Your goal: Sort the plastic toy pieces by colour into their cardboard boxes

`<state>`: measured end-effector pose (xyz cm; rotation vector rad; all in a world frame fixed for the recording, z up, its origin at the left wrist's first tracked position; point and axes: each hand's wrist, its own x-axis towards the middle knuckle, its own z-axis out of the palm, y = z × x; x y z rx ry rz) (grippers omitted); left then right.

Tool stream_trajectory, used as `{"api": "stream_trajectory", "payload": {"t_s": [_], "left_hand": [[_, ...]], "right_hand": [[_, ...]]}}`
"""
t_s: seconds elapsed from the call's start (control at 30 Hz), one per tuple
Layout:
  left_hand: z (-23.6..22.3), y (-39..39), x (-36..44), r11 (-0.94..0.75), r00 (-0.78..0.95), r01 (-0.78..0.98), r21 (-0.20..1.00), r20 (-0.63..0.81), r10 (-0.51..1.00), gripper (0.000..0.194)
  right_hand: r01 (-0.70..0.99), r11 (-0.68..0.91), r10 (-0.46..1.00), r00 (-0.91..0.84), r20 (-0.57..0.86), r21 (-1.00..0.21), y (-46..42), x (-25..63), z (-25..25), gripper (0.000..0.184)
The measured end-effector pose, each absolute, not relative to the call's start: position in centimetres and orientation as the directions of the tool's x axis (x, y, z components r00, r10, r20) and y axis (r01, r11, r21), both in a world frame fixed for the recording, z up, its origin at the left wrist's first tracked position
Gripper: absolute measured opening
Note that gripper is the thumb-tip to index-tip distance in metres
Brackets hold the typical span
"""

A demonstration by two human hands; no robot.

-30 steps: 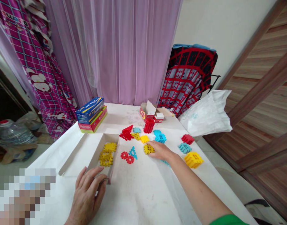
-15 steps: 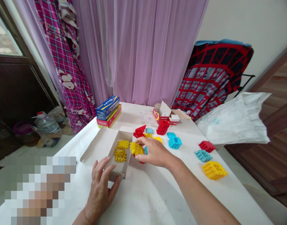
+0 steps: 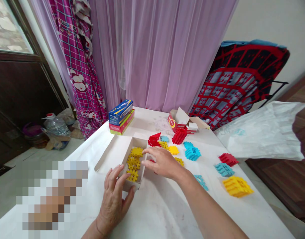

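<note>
A long white cardboard box (image 3: 140, 179) lies open on the table, its lid flap (image 3: 110, 155) spread to the left. Yellow notched plastic building pieces (image 3: 134, 163) fill much of its inside. My left hand (image 3: 115, 196) grips the box's near end, fingers along the left wall and thumb at the near right corner. Over the right wall reaches my right hand (image 3: 163, 162), thumb and forefinger apart beside the yellow pieces, with nothing visible between them. Red pieces (image 3: 154, 139) and a yellow piece (image 3: 173, 150) lie just beyond it. A blue piece (image 3: 201, 182) rests near my right forearm.
Stacked blue and red cartons (image 3: 121, 116) stand at the back left. An opened red carton (image 3: 177, 122) sits at the back. Blue stacks (image 3: 192, 153), a red stack (image 3: 179, 136) and a yellow stack (image 3: 237, 186) are on the right. A white plastic bag (image 3: 262, 131) hangs past the right edge.
The yellow stack my right hand held has gone into the box, and the fingers have let go. My left hand stays on the box. The view has shifted slightly.
</note>
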<state>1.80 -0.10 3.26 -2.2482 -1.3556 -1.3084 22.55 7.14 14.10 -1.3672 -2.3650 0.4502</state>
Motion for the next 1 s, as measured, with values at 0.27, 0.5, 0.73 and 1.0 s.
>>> {"api": "stream_trajectory", "payload": {"t_s": [0.27,0.5,0.73,1.0], "left_hand": [[3.3,0.1,1.8,-0.563,0.197,0.794,0.229,0.78,0.594,0.039],[3.1,0.5,1.8,-0.572,0.225,0.797,0.195,0.783,0.58,0.037],[3.2,0.5,1.8,-0.552,0.178,0.798,0.241,0.782,0.598,0.04],[3.1,0.1,1.8,-0.526,0.115,0.786,0.326,0.758,0.642,0.046]], "right_hand": [[0.922,0.16,0.987,-0.138,0.087,-0.354,8.0,32.9,12.8,0.022],[0.958,0.207,0.968,-0.23,-0.101,-0.197,7.6,37.3,9.2,0.051],[0.961,0.225,0.959,-0.248,-0.14,-0.158,7.8,36.7,7.0,0.056],[0.975,0.13,0.984,-0.15,-0.101,-0.182,6.9,35.4,8.7,0.05]]}}
